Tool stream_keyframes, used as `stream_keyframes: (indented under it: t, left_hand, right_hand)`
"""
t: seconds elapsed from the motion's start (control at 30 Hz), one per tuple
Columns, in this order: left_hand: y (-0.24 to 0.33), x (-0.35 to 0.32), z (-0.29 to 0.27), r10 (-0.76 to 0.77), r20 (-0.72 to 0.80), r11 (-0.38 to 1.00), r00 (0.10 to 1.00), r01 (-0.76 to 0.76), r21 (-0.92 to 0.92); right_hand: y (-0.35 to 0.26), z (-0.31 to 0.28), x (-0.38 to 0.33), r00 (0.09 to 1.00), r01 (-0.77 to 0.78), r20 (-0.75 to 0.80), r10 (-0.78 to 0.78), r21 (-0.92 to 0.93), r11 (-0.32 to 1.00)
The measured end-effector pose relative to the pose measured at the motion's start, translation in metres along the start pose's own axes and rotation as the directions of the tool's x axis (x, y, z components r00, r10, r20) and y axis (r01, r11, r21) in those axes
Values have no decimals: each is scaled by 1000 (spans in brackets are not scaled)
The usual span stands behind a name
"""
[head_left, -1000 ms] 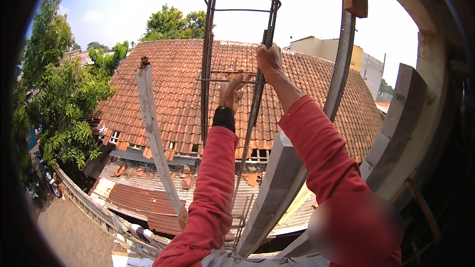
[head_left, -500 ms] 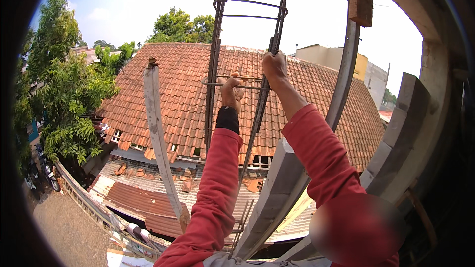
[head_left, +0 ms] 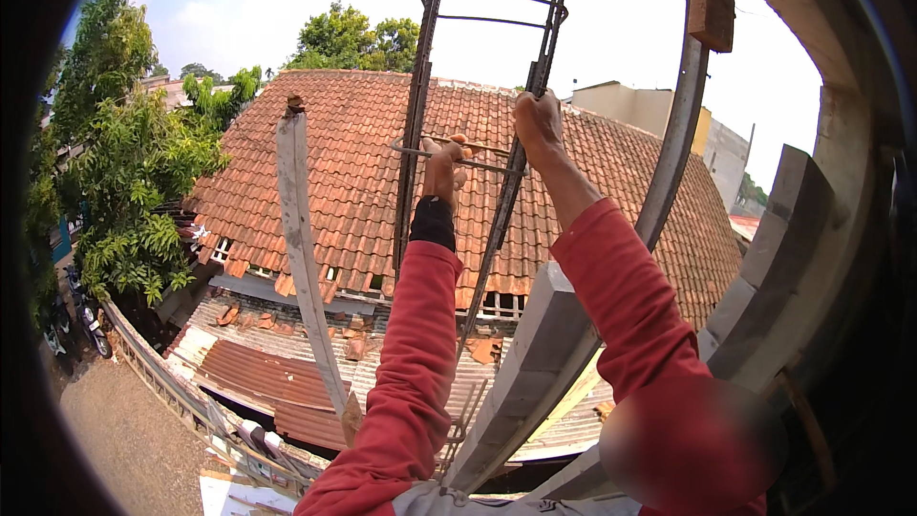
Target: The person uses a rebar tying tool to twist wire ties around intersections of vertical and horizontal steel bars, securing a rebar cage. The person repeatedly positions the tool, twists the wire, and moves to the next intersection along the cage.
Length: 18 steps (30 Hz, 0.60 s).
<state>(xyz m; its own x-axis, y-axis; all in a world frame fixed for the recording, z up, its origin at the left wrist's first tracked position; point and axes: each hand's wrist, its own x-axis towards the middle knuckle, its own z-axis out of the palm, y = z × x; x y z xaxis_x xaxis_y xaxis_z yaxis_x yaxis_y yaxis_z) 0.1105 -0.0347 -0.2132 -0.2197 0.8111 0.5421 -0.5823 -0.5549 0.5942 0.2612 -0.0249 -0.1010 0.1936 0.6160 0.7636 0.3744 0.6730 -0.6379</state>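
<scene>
Tall dark rebar rods (head_left: 415,129) stand in front of me, tied into a narrow cage with an upper steel stirrup (head_left: 497,21) round them. Lower down, a second stirrup (head_left: 482,166) runs across between the rods. My left hand (head_left: 443,172), below a black wristband, has its fingers curled round this lower stirrup near the left rods. Just above the stirrup's right end, my right hand (head_left: 539,120) is closed in a fist round the right rebar (head_left: 546,57). Both arms are raised, in red sleeves.
A grey block wall edge (head_left: 511,373) rises between my arms. A weathered wooden post (head_left: 304,248) leans at left; a curved metal post (head_left: 669,172) with a timber piece (head_left: 711,0) stands at right. Beyond and below lie a tiled roof (head_left: 325,162) and rusty corrugated sheets (head_left: 253,373).
The view has shifted slightly, so the rods lean a little more to the right. My left fingers have moved slightly at the stirrup; the right hand keeps its hold on the rebar.
</scene>
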Motion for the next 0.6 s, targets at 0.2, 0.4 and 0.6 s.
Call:
stream_keyframes:
  t: [0.2,0.4,0.6]
  left_hand:
    - [-5,-8,2,53,11,995,999,-52,-80]
    - [-9,-27,-4,122,32,992,992,-120,-49]
    - [-14,-101,-1,192,-247,922,950,-88,376]
  right_hand:
    - [-7,-8,2,991,2,131,1,-24,1000]
    - [-29,-48,-22,912,17,409,-3,-30,999]
    - [-69,-69,-76,987,141,-113,-116,243,960]
